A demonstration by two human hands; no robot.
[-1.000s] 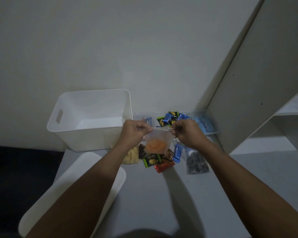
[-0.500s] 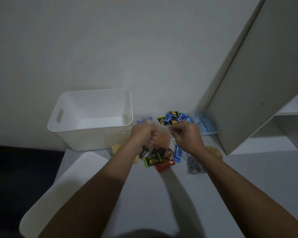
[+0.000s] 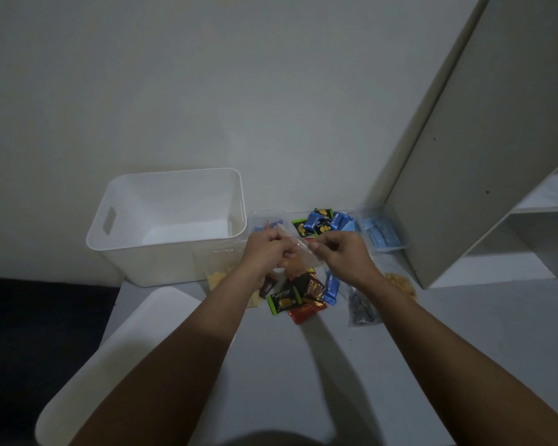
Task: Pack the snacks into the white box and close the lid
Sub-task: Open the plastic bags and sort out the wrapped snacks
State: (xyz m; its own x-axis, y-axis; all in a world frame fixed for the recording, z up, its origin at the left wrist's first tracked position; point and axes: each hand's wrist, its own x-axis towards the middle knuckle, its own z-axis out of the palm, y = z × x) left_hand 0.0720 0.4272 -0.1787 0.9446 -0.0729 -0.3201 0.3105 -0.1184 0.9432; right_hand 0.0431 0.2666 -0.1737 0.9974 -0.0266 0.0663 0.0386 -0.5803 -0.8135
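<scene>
Holding a small clear bag [image 3: 298, 252] with orange contents between them, the left hand [image 3: 268, 252] and right hand [image 3: 342, 252] both have their fingers curled and pinching its top edge, just to the right of the white box [image 3: 168, 226]. The box stands open and looks empty, its lid [image 3: 116, 365] lying flat on the surface [image 3: 351, 381] in front of it. The bag hangs above the loose snack packets [image 3: 298, 296] piled to the right of the box; if its top is not properly sealed, which I cannot tell, tipping it on the way over could spill the contents onto them. A thin, slippery film pinched only at the edge could also slide free. More packets [image 3: 319, 222] and a blue pack [image 3: 379, 233] lie further right of the box, against the wall, and a careless sweep of a forearm could scatter them. Nothing appears packed yet.
</scene>
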